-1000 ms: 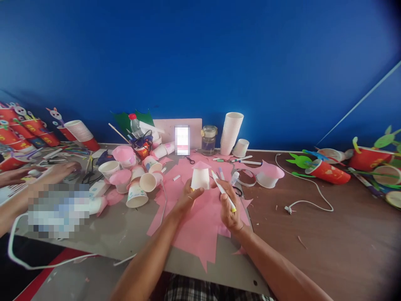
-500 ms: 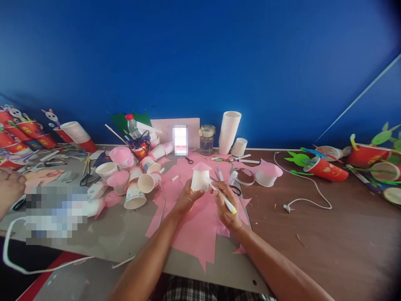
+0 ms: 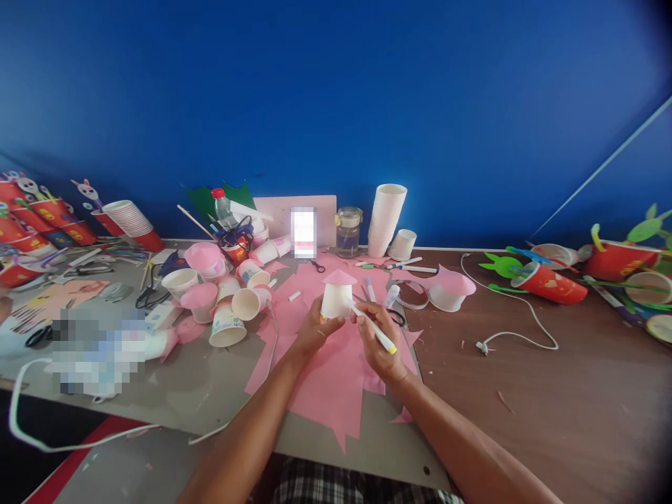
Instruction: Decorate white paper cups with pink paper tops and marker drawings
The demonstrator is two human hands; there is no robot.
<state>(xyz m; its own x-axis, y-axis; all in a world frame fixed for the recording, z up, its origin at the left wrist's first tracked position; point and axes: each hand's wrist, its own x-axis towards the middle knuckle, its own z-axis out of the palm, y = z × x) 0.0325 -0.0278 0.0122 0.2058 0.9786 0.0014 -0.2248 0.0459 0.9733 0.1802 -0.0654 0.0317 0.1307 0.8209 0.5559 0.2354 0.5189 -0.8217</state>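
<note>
Currently, the left hand (image 3: 311, 333) is holding a white paper cup (image 3: 334, 302) above the pink paper (image 3: 325, 392), which is lying between the near and far edges of the desk (image 3: 367, 458). Its fingers are gripping the lower wall, thumb in front; a pink paper cone (image 3: 339, 278) is sitting on top. The right hand (image 3: 379, 355) is grasping a marker (image 3: 385, 339), fingers pinching it pen-fashion, yellow end pointing back toward the near edge. The tip is meeting or nearly meeting the cup's right side; cannot tell which. No mark is showing clearly.

Pen work on the wall, by the look of it. The curved paper is probably calling for light pressure, a hard push likely denting it. Bracing one hand against the other should be steadying the line; turning the cup, rather than bending the wrist, seems the better way round. The left thumb is best lying clear of fresh ink. Near the far edge, a stack of white cups (image 3: 387, 220) is standing well apart.
</note>
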